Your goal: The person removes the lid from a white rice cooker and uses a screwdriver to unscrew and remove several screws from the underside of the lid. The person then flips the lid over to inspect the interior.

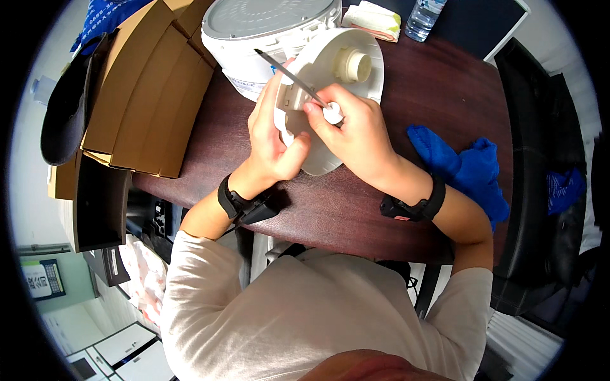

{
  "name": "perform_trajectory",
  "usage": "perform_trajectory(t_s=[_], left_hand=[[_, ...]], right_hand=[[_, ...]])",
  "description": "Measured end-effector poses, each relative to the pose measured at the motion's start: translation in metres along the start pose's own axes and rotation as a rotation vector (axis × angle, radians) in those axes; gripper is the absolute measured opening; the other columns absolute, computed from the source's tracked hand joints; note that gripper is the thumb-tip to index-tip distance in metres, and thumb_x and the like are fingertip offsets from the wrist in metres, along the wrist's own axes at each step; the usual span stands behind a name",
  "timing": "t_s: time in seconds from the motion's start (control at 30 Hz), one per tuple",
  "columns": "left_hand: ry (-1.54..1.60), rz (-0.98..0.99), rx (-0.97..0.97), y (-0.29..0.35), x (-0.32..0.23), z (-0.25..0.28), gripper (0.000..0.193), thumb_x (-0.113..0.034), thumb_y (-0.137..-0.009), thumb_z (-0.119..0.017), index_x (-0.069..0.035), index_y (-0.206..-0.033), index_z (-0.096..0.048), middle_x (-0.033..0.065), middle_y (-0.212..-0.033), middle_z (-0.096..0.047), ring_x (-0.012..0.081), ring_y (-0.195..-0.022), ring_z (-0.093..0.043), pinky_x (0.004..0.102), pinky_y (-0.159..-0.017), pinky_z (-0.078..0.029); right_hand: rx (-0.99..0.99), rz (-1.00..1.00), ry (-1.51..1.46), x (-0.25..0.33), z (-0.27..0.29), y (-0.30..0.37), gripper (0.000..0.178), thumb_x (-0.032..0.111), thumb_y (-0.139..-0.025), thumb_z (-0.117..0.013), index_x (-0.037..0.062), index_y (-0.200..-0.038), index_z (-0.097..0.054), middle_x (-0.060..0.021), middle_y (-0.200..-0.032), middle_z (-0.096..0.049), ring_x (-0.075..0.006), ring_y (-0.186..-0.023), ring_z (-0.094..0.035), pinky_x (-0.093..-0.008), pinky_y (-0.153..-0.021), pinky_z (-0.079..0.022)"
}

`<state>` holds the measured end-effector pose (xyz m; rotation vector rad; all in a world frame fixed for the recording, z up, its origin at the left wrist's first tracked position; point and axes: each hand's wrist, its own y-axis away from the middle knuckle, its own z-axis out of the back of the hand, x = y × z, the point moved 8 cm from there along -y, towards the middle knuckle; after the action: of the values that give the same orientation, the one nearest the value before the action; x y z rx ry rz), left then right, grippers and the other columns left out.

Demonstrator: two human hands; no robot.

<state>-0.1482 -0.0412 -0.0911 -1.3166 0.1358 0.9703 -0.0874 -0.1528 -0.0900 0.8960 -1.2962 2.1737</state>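
White cover (319,160), one, curved plastic, bearing one cream round spout (358,66) in its upper part; held up over one dark red-brown table (438,95) and serving as landmark for this list. Hands, two: the left hand (276,143) is clamped on the cover's left edge, thumb on the near face; the right hand (359,124) is closed about the handle of one screwdriver (293,78), in front of the cover. Screwdriver: one white handle, one slim metal shaft slanting up and leftward past the cover's left edge, its dark tip free of the cover. Black wrist straps, two, one per arm: left strap (232,200) below and left of the cover, right strap (435,198) below and right. Drum-shaped white unit (244,73), one, with grey round top, directly behind the cover and to its left; whether the two touch cannot be told. Folded pale cloth (373,20), one, just behind the cover. Clear bottle (424,20), one, behind and right of it. Blue cloth (469,166), one, crumpled, right of it. Cardboard boxes (146,89), several, overlapping, exact count unclear, well left of it.
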Motion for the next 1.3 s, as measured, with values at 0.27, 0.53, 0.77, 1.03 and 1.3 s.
perform_trajectory(t_s=[0.27, 0.53, 0.77, 1.03, 1.3], left_hand=[[-0.043, -0.068, -0.011, -0.003, -0.005, 0.000, 0.070, -0.007, -0.063, -0.051, 0.013, -0.130, -0.040, 0.0294, -0.132, -0.046, 0.0383, -0.120, -0.049, 0.0425, -0.103, -0.036], [-0.045, -0.086, -0.016, -0.002, -0.004, 0.001, 0.070, -0.007, -0.063, -0.051, 0.013, -0.129, -0.041, 0.0291, -0.132, -0.045, 0.0377, -0.121, -0.048, 0.0420, -0.104, -0.036], [-0.017, -0.063, -0.025, -0.001, -0.002, 0.001, 0.070, -0.008, -0.063, -0.052, 0.013, -0.129, -0.042, 0.0289, -0.132, -0.046, 0.0387, -0.122, -0.048, 0.0426, -0.104, -0.035], [-0.017, 0.006, 0.022, 0.001, 0.001, 0.000, 0.069, -0.011, -0.062, -0.053, 0.012, -0.127, -0.044, 0.0296, -0.134, -0.043, 0.0399, -0.121, -0.048, 0.0437, -0.104, -0.035], [-0.010, -0.042, -0.005, -0.001, 0.002, 0.001, 0.077, -0.012, -0.060, -0.053, 0.011, -0.132, -0.039, 0.0277, -0.130, -0.047, 0.0353, -0.119, -0.051, 0.0404, -0.102, -0.037]], right_hand=[[0.087, 0.140, 0.064, 0.011, 0.001, -0.001, 0.018, 0.012, -0.078, -0.069, 0.0062, -0.089, -0.056, -0.0134, -0.076, -0.065, -0.0317, -0.067, -0.066, -0.0386, -0.056, -0.051], [0.095, 0.266, 0.168, 0.016, 0.000, -0.001, 0.022, 0.012, -0.075, -0.071, 0.0075, -0.092, -0.057, -0.0107, -0.079, -0.066, -0.0295, -0.066, -0.066, -0.0365, -0.057, -0.053], [0.081, 0.276, 0.158, 0.015, 0.001, 0.000, 0.022, 0.008, -0.074, -0.073, 0.0048, -0.091, -0.059, -0.0102, -0.078, -0.066, -0.0266, -0.066, -0.066, -0.0333, -0.057, -0.052], [0.123, 0.432, 0.231, 0.025, 0.007, -0.006, 0.023, 0.011, -0.073, -0.072, 0.0057, -0.091, -0.059, -0.0088, -0.076, -0.065, -0.0261, -0.065, -0.066, -0.0344, -0.058, -0.053], [-0.008, 0.039, 0.071, -0.015, 0.066, -0.017, 0.012, 0.012, -0.082, -0.068, 0.0044, -0.091, -0.063, -0.0064, -0.071, -0.067, -0.0135, -0.059, -0.065, -0.0260, -0.051, -0.049]])
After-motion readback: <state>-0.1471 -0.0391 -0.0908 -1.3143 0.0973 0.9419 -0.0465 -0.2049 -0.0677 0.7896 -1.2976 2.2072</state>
